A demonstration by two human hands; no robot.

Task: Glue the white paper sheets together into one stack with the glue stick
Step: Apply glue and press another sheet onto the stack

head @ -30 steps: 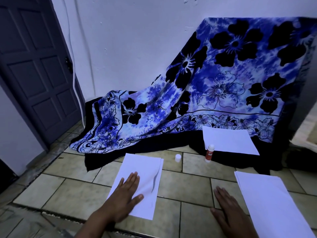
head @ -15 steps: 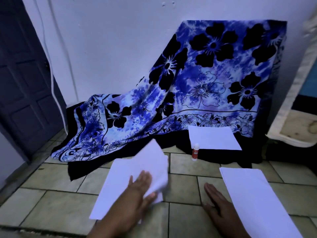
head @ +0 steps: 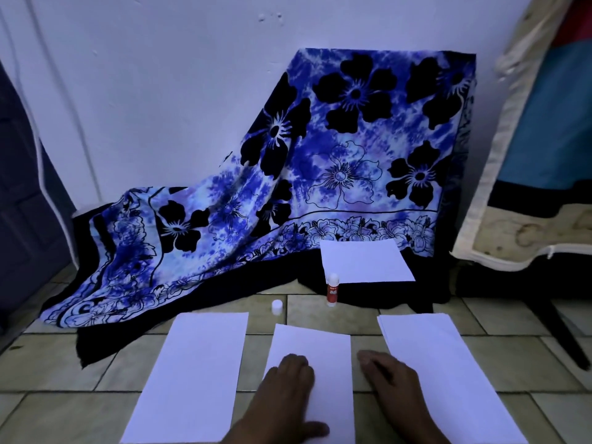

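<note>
There are four lots of white paper, namely left sheet [head: 195, 373], middle sheet [head: 320, 347], right stack [head: 442, 363] and far sheet [head: 365, 261], one glue stick [head: 332, 290], one loose cap [head: 276, 306], one floral cloth [head: 320, 174], and two hands, left hand [head: 285, 389] and right hand [head: 394, 389].

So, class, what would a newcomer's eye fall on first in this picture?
The big blue-and-black flowered cloth draped against the white wall dominates. In front, on the tiled floor, white paper sheets lie side by side, the left hand resting flat on the middle sheet. A red-and-white glue stick stands uncapped behind them.
</note>
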